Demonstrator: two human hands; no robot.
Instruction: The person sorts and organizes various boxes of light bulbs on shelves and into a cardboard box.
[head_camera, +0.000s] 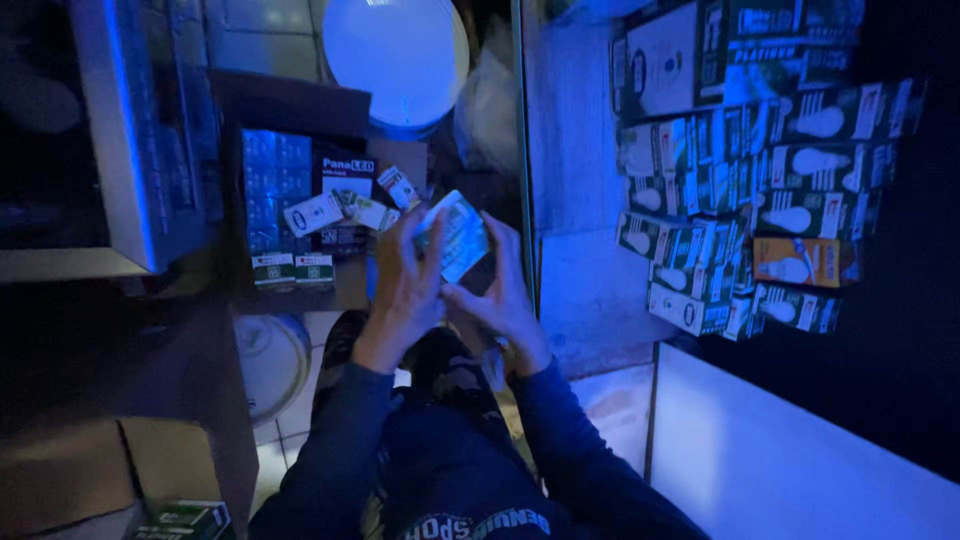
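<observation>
In the head view both my hands hold one small white and green bulb box (455, 235) just in front of my chest. My left hand (405, 290) grips its left side with the fingers wrapped up over the box. My right hand (500, 290) supports it from the right and from below. The box is tilted. A low shelf (290, 105) with more small boxes (345, 210) lies just beyond my left hand. The light is dim and blue.
A stack of bulb boxes (740, 190) fills the shelving at the right, with one orange box (805, 262) among them. A round white lamp (395, 55) hangs at top centre. A cardboard carton (90, 480) sits at bottom left beside a white bucket (270, 365).
</observation>
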